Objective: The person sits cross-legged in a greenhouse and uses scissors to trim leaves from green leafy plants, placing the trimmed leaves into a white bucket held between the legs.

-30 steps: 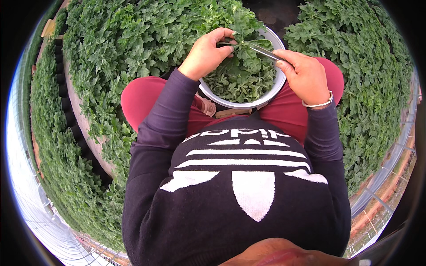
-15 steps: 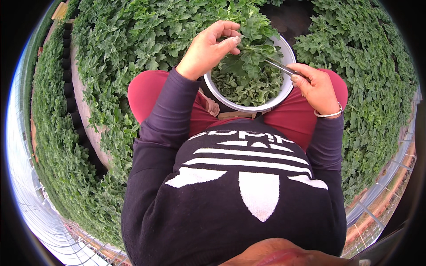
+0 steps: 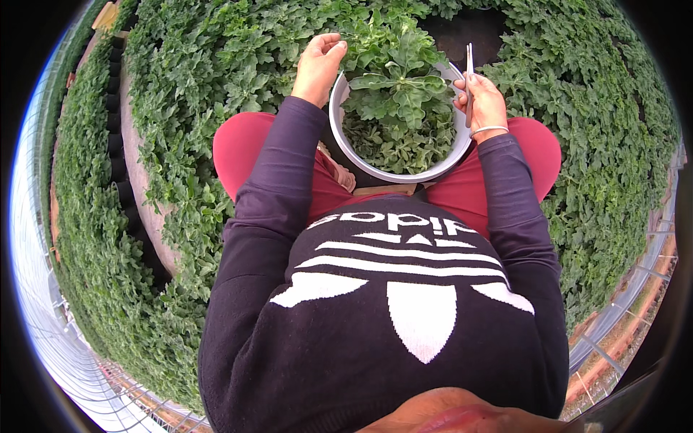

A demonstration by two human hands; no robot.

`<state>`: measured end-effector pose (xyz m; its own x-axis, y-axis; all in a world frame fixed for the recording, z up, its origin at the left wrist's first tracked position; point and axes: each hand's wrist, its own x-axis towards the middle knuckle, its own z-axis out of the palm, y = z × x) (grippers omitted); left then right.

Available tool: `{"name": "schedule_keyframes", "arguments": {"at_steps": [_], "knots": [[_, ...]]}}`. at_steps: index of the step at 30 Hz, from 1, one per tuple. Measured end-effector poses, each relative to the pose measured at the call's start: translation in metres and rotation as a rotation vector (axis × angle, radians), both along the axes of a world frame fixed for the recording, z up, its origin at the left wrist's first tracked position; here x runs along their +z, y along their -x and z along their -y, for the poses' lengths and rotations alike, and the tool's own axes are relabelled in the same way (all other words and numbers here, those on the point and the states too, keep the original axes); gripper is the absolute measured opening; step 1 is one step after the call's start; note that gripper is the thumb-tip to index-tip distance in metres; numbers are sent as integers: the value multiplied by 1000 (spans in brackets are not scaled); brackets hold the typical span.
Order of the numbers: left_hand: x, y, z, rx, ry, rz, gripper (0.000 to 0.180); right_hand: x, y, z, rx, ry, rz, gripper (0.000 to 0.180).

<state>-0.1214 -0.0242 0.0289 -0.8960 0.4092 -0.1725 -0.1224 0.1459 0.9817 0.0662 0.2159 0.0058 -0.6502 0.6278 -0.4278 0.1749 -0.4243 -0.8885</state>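
Note:
My left hand (image 3: 316, 72) is raised beside the far-left rim of a white bucket (image 3: 404, 176). Its thumb and fingers are drawn together, and whatever may be between them is too small to make out. On the bucket's right, my right hand (image 3: 485, 105) grips metal tweezers (image 3: 469, 72) whose tips point away from me. A large-leaved green plant (image 3: 408, 88) leans over the far side of the bucket, touched by neither hand. Inside lie many small picked green leaves and shoots (image 3: 408, 148).
Dense leafy plants (image 3: 599, 144) grow on both sides and ahead. A dark patch of ground (image 3: 462, 32) shows beyond the bucket. The bucket stands between my bent knees (image 3: 242, 148). Dark pots (image 3: 123, 191) line a pale strip (image 3: 148, 216) at left.
My left hand has drawn back to the left, away from the plant. The right hand has moved inward and away from me, and the tweezers have swung from the leaves to point ahead.

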Motion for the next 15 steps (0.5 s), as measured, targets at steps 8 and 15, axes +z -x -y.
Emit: {"name": "schedule_keyframes", "arguments": {"at_steps": [8,15], "knots": [[13,-57,30,-65,-313,-559,17,-9,-8,4,43,-29,-20,18],[29,-132,57,-959,318,-774,28,-2,5,2,15,-59,-42,21]]}}
